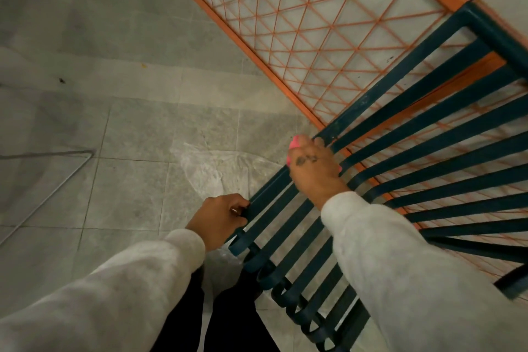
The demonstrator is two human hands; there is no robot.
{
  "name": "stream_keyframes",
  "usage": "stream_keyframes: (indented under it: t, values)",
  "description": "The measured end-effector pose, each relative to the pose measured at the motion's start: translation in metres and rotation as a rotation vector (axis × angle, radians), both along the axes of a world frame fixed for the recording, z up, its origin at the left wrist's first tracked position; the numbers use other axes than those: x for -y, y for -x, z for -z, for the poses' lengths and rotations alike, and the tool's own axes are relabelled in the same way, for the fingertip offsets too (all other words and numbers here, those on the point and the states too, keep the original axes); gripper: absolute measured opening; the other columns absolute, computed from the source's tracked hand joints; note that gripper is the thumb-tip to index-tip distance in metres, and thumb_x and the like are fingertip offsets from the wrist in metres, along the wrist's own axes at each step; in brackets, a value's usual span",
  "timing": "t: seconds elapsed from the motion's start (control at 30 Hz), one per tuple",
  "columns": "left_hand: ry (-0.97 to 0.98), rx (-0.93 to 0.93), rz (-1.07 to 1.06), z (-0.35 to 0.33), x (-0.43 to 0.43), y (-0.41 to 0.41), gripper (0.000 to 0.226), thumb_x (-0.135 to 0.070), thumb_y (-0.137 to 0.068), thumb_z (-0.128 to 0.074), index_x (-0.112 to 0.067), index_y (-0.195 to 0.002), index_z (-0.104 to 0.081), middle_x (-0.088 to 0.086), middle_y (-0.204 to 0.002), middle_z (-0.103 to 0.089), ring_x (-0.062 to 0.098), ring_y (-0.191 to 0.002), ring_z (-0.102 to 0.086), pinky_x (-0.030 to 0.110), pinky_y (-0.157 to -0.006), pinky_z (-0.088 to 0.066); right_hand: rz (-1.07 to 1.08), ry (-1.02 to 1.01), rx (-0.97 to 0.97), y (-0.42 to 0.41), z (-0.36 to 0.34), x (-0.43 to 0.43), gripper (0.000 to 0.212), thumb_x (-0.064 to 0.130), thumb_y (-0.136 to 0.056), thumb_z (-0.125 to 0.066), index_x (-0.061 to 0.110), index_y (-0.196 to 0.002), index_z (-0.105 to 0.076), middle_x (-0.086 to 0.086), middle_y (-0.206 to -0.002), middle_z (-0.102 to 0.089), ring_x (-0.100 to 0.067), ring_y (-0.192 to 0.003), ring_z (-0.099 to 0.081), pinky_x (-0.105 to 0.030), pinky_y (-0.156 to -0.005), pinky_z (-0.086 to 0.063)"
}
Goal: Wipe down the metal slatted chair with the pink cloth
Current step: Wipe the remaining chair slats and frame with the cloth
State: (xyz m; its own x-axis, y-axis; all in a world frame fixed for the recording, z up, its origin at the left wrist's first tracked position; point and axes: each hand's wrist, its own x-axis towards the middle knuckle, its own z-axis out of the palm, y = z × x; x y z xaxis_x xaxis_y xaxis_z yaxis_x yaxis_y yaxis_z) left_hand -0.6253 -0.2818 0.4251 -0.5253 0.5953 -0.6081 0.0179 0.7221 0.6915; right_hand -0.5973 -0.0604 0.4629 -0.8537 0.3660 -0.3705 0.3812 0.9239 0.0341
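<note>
We see the dark metal slatted chair (pixel 423 134) running from the lower middle of the frame up to the upper right, lying against an orange lattice frame (pixel 300 23). Our left hand (pixel 220 218), at lower centre, has its fingers curled shut around the outermost slat near its curled end, steadying the chair. Our right hand (pixel 315 168), just right of centre, presses down on the outer slats with the pink cloth (pixel 294 146) bunched under it; the fingers are closed over the cloth.

We judge the wiping is under way at the chair's near edge, with the long run of slats toward the right yet to cover, though nothing shows which slats are already clean. Most of the cloth is hidden beneath the hand, the chair's right side is cut off, and the pale sheet on the tiled floor (pixel 128 128) is possibly plastic
</note>
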Motion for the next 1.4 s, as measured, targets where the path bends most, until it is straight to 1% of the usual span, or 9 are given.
stream_keyframes:
  t: [0.17, 0.33, 0.53, 0.67, 0.9, 1.1, 1.23, 1.3, 1.4]
  values:
    - [0.006, -0.027, -0.055, 0.0, 0.002, -0.009, 0.025, -0.013, -0.082, -0.07, -0.023, -0.104, -0.069, -0.007, -0.098, -0.072, 0.007, -0.089, -0.068, 0.026, -0.087, -0.055, -0.113, 0.172, 0.131, -0.014, 0.001, 0.079, 0.032, 0.022, -0.09, -0.065, 0.007, -0.118, -0.062, -0.016, -0.12, -0.054, -0.031, -0.105, -0.052, -0.038, -0.087, -0.053]
    - [0.087, -0.057, -0.037, -0.01, -0.002, -0.005, 0.016, -0.016, -0.081, -0.071, -0.022, -0.095, -0.07, -0.004, -0.091, -0.073, 0.012, -0.083, -0.068, 0.024, -0.078, -0.054, 0.08, 0.624, 0.075, -0.027, -0.014, 0.059, 0.03, 0.005, -0.093, -0.052, 0.02, -0.107, -0.072, -0.005, -0.116, -0.061, -0.023, -0.106, -0.058, -0.034, -0.094, -0.051]
    - [0.061, -0.048, -0.06, -0.035, -0.025, 0.004, 0.027, -0.02, -0.084, -0.07, -0.02, -0.111, -0.066, -0.004, -0.107, -0.069, 0.01, -0.098, -0.064, 0.024, -0.092, -0.049, 0.305, 0.741, -0.036, -0.074, -0.03, 0.009, 0.036, 0.003, -0.096, -0.05, 0.027, -0.112, -0.071, 0.004, -0.118, -0.065, -0.009, -0.106, -0.061, -0.026, -0.1, -0.049]
    - [0.007, -0.043, 0.013, -0.052, -0.055, 0.015, 0.032, -0.023, -0.086, -0.067, -0.023, -0.117, -0.063, -0.004, -0.114, -0.067, 0.011, -0.103, -0.062, 0.025, -0.096, -0.048, 0.56, 0.785, -0.285, -0.087, -0.05, -0.017, 0.034, 0.007, -0.098, -0.051, 0.034, -0.112, -0.067, 0.019, -0.115, -0.058, 0.012, -0.096, -0.052, -0.003, -0.078, -0.042]
    - [0.005, -0.025, 0.152, -0.045, -0.126, 0.043, 0.041, -0.021, -0.086, -0.066, -0.024, -0.126, -0.057, -0.003, -0.122, -0.062, 0.016, -0.108, -0.059, 0.028, -0.098, -0.046, 0.661, 0.67, -0.392, -0.071, -0.05, -0.051, 0.033, 0.011, -0.098, -0.055, 0.036, -0.118, -0.064, 0.02, -0.113, -0.051, 0.017, -0.094, -0.045, -0.001, -0.085, -0.032]
    - [0.067, 0.067, 0.321, -0.025, -0.149, 0.07, 0.047, -0.02, -0.084, -0.068, -0.028, -0.127, -0.053, 0.002, -0.121, -0.061, 0.019, -0.106, -0.06, 0.036, -0.102, -0.047, 0.663, 0.498, -0.65, -0.029, -0.078, -0.104, 0.036, 0.012, -0.097, -0.057, 0.034, -0.125, -0.061, 0.014, -0.127, -0.05, 0.0, -0.111, -0.051, -0.026, -0.103, -0.048]
    - [0.089, 0.157, 0.379, -0.019, -0.154, 0.078, 0.046, -0.019, -0.085, -0.067, -0.026, -0.127, -0.052, 0.002, -0.116, -0.062, 0.014, -0.098, -0.062, 0.027, -0.096, -0.049, 0.592, 0.268, -0.864, 0.012, -0.122, -0.162, 0.04, 0.01, -0.098, -0.056, 0.025, -0.135, -0.057, 0.007, -0.134, -0.04, 0.011, -0.102, -0.052, -0.004, -0.086, -0.047]
    - [0.077, 0.176, 0.387, -0.018, -0.157, 0.077, 0.044, -0.017, -0.087, -0.066, -0.023, -0.128, -0.052, 0.002, -0.111, -0.061, 0.014, -0.097, -0.062, 0.022, -0.09, -0.049, 0.529, 0.117, -0.919, 0.025, -0.13, -0.186, 0.041, 0.01, -0.098, -0.056, 0.021, -0.138, -0.055, -0.006, -0.138, -0.041, -0.003, -0.108, -0.055, 0.0, -0.08, -0.046]
    - [0.052, 0.196, 0.372, -0.017, -0.159, 0.079, 0.044, -0.016, -0.087, -0.066, -0.022, -0.127, -0.052, -0.002, -0.102, -0.06, 0.013, -0.095, -0.062, 0.015, -0.083, -0.047, 0.475, -0.075, -0.792, 0.031, -0.119, -0.205, 0.047, 0.009, -0.097, -0.055, 0.023, -0.141, -0.051, -0.011, -0.138, -0.04, -0.02, -0.107, -0.057, -0.018, -0.089, -0.052]
